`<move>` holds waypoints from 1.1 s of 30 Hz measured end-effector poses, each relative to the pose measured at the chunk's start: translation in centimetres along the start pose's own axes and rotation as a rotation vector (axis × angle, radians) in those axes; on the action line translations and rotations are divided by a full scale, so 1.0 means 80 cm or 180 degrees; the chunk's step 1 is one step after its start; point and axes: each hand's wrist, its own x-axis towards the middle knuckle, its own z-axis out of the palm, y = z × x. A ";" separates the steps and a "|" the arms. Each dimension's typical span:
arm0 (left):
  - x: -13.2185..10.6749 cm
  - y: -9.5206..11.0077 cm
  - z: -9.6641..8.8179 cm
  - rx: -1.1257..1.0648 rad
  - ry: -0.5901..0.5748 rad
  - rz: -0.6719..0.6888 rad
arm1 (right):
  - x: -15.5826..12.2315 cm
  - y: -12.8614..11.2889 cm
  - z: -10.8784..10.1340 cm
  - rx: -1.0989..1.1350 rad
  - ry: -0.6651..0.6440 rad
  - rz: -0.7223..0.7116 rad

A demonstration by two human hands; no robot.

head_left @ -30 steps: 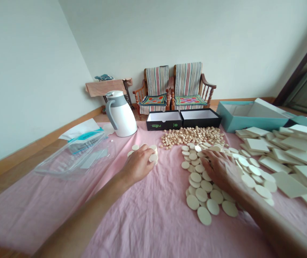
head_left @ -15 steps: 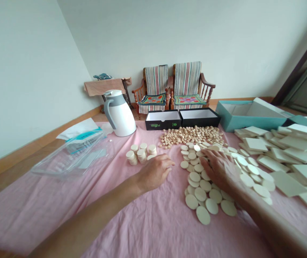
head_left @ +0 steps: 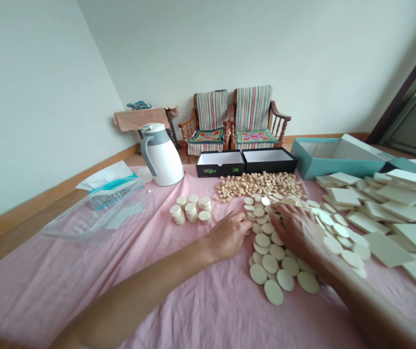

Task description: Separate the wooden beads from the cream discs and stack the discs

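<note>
A loose pile of pale round wooden discs (head_left: 269,263) lies in front of me on the pink cloth. My left hand (head_left: 231,234) is at the pile's left edge, its fingers curled together; the fingertips are hidden, so whether they hold a disc I cannot make out. Flat over the middle of the pile rests my right hand (head_left: 297,230), palm down with fingers stretched out, touching discs. Several short stacks of discs (head_left: 190,212) stand left of the pile, with the front right stack (head_left: 204,218) lower than the others.
Small wooden beads (head_left: 259,185) lie behind the discs, before two black boxes (head_left: 220,168). Square wooden tiles (head_left: 390,213) and a teal box (head_left: 333,165) are at right. A white jug (head_left: 168,162) and a clear plastic bag (head_left: 95,213) lie left on the pink cloth (head_left: 179,300).
My left hand has moved right, away from the short stacks, to the left edge of the disc pile. The front stack now shows fully. My right hand stays over the pile.
</note>
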 end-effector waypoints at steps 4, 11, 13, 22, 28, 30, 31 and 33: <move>-0.014 -0.004 -0.015 -0.0079 -0.0331 -0.0181 | -0.001 0.001 0.000 0.0085 -0.0028 -0.0027; -0.031 -0.001 -0.023 -0.0161 -0.0271 -0.0349 | 0.000 0.005 0.007 0.0070 -0.0025 -0.0037; -0.037 -0.005 -0.033 -0.0034 -0.0147 -0.0517 | 0.000 0.004 0.007 0.0064 -0.0025 -0.0037; -0.056 -0.039 -0.081 0.0967 0.0159 -0.1680 | 0.001 0.002 0.002 0.0060 -0.0096 0.0000; -0.055 -0.037 -0.074 0.1079 0.0046 -0.1695 | 0.000 0.003 0.004 0.0065 -0.0030 -0.0046; -0.055 -0.036 -0.075 0.1037 0.0154 -0.1657 | 0.001 0.003 0.003 0.0085 -0.0023 -0.0056; -0.056 -0.036 -0.076 0.1006 0.0230 -0.1627 | 0.001 0.003 0.003 0.0092 -0.0017 -0.0059; -0.061 -0.035 -0.079 0.0971 0.0338 -0.1558 | 0.001 0.004 0.003 0.0105 0.0000 -0.0070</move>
